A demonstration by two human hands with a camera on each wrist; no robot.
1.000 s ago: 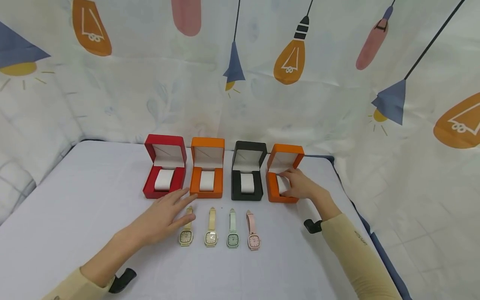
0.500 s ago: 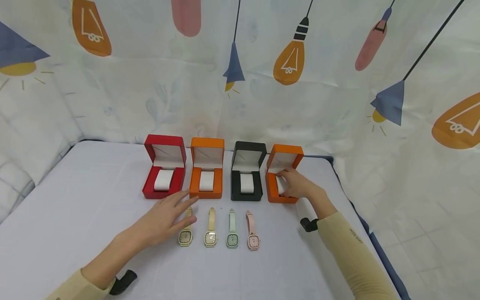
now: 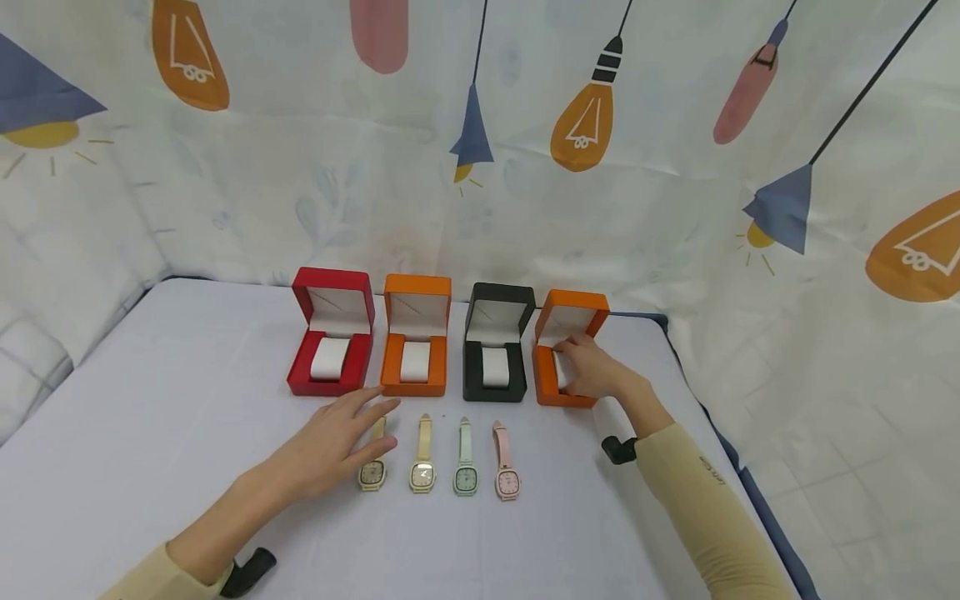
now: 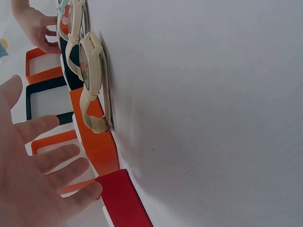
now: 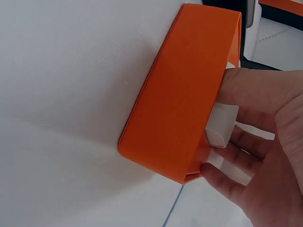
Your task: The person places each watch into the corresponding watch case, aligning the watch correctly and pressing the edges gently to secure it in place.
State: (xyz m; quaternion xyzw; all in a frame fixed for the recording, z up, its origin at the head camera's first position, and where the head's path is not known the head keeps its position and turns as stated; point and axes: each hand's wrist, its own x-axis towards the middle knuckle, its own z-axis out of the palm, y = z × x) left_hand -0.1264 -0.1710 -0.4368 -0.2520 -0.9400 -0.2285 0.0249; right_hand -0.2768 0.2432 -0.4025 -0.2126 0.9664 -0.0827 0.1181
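Observation:
At the right end of a row of open watch boxes, my right hand (image 3: 592, 368) reaches into an orange watch box (image 3: 564, 398). In the right wrist view, its thumb and fingers pinch the white watch cushion (image 5: 221, 124) inside. My left hand (image 3: 330, 446) is spread with fingers apart over the leftmost cream watch (image 3: 372, 473), hiding part of its strap. Beside that lie a pale yellow watch (image 3: 422, 476), a mint green watch (image 3: 466, 479) and a pink watch (image 3: 507, 482), faces toward me.
Left of the right-hand box stand a black watch box (image 3: 472, 392), another orange box (image 3: 412, 389) and a red box (image 3: 303, 387), lids up, each with a white cushion. A white cloth covers the table (image 3: 420, 550). A patterned curtain (image 3: 360, 183) hangs behind.
My left hand has shifted slightly toward me and to the right. The right hand stays at the orange box with little visible movement; the boxes and watches keep their places.

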